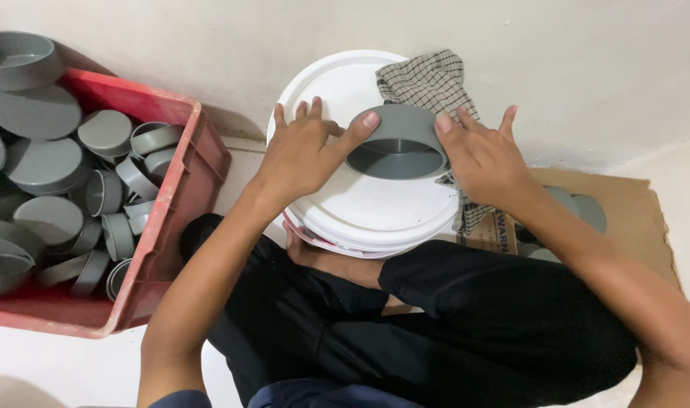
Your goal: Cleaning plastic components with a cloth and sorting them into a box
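Observation:
A grey round plastic cap (400, 140), hollow side toward me, is held between both hands above a white bucket lid (345, 204). My left hand (303, 147) grips its left side, thumb on the rim. My right hand (484, 159) grips its right side, fingers spread. A checkered cloth (428, 79) lies on the lid behind the cap and hangs down under my right hand.
A red crate (182, 189) at left holds several grey caps (46, 162) of different sizes. A brown cardboard sheet (632, 219) at right carries more grey caps (590, 211). My crossed legs in black trousers (450, 325) sit below the white bucket.

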